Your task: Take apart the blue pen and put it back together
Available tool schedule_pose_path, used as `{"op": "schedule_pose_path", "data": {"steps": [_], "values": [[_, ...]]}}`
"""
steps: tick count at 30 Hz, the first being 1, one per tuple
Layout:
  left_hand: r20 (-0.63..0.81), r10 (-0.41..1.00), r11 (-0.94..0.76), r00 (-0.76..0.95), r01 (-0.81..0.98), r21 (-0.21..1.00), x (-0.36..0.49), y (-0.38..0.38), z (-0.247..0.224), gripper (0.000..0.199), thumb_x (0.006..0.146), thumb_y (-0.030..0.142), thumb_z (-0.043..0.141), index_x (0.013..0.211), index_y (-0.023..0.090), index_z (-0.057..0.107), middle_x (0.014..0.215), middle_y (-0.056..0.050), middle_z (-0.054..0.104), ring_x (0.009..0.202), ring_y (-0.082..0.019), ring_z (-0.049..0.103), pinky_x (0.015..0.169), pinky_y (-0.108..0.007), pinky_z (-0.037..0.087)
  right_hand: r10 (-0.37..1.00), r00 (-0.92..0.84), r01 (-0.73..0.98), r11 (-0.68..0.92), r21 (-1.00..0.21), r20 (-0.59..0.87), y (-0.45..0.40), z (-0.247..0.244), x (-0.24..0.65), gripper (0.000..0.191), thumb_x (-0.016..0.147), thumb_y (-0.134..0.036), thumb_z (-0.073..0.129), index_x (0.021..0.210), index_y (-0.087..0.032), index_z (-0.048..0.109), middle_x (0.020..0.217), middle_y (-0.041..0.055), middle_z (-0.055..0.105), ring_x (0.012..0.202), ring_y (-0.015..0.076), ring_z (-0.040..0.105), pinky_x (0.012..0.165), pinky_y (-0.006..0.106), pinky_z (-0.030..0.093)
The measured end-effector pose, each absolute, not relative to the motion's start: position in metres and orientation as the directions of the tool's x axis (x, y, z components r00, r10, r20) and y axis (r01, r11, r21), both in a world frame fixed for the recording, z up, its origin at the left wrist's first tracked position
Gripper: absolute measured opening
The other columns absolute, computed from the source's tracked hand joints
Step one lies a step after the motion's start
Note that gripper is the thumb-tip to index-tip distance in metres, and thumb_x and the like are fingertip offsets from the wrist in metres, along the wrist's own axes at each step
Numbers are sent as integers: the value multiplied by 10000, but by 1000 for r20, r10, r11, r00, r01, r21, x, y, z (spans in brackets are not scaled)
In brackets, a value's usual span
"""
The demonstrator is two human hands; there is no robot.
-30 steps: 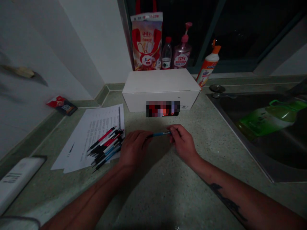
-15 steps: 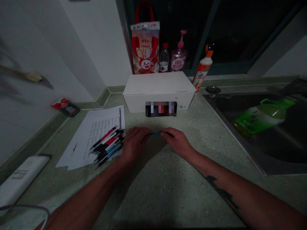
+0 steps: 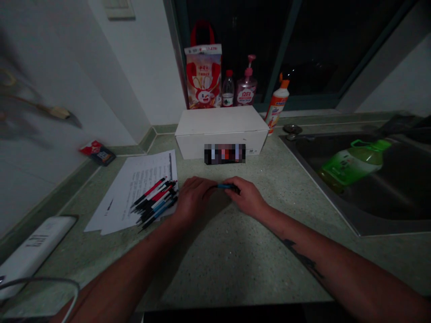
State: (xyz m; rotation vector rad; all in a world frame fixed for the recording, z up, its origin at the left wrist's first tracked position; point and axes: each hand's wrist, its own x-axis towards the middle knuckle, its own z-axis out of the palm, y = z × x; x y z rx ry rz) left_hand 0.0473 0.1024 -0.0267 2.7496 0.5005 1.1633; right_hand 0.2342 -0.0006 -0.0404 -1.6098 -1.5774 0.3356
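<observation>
Holding step: left hand [image 3: 193, 197] and right hand [image 3: 248, 196] fingers grip pen [image 3: 223, 185] inside tabletop [image 3: 229, 269] near edge; moving it likely needs both.

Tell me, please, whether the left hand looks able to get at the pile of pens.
Probably yes: the pile of pens lies beside the left hand with nothing visibly between, though that hand seems to hold the blue pen.

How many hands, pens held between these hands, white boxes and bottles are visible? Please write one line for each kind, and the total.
Hands: 2 (left hand, right hand)
Held pens: 1 (blue pen)
White boxes: 1 (white box)
Bottles: 4 (red-capped bottle, pink pump bottle, orange-capped bottle, green-capped bottle)
Total: 8
</observation>
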Motion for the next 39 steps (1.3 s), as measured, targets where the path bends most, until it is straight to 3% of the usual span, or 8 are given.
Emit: {"op": "schedule_pose_path", "data": {"steps": [5, 11, 15, 22, 33, 39], "values": [[637, 339, -941, 692, 252, 226, 46, 101, -26, 150, 989, 177, 602, 1037, 190, 743, 940, -54, 763, 880, -223, 688, 804, -380, 516, 937, 93, 760, 153, -632, 337, -1, -38, 233, 201, 1050, -202, 536, 1071, -202, 736, 922, 38, 667, 858, 183, 634, 741, 300, 455], [608, 355, -935, 711, 256, 246, 47, 100, -30, 152, 970, 163, 618, 1047, 199, 744, 954, -49, 759, 883, -227, 679, 801, -391, 517, 910, 101, 760, 191, -621, 403, -2, -39, 234, 129, 974, -130, 629, 1059, -179, 712, 962, 45, 662, 901, 189, 631, 774, 303, 472], [591, 358, -933, 723, 258, 249, 46, 100, -30, 160, 981, 175, 601, 1053, 200, 742, 942, -47, 755, 866, -227, 669, 783, -387, 514, 924, 123, 777, 138, -614, 363, -4, -38, 232, 170, 927, -105, 668, 1076, -186, 683, 1005, 44, 682, 930, 202, 638, 808, 324, 486], [593, 346, -937, 727, 241, 252, 45, 98, -29, 164, 986, 171, 589, 1057, 200, 733, 940, -47, 750, 864, -230, 662, 786, -387, 508, 949, 29, 829, 154, -538, 315, -4, -36, 230, 179, 1047, -215, 534, 1075, -188, 709, 963, 67, 679, 955, 232, 631, 824, 364, 503], [567, 379, -924, 731, 262, 279, 43, 96, -30, 174, 965, 144, 606, 1073, 201, 730, 950, -59, 742, 892, -234, 665, 812, -385, 508, 962, 61, 830, 99, -549, 266, -5, -35, 227, 181, 965, -158, 637, 1140, -182, 674, 1074, 74, 682, 1022, 236, 632, 890, 380, 507], [564, 384, -922, 731, 271, 276, 44, 94, -27, 166, 954, 134, 625, 1060, 202, 733, 943, -57, 742, 883, -240, 665, 807, -396, 509, 961, 28, 845, 125, -520, 277, -4, -35, 228, 182, 1053, -217, 521, 1017, -183, 697, 956, 69, 669, 939, 222, 626, 834, 364, 506]]}}
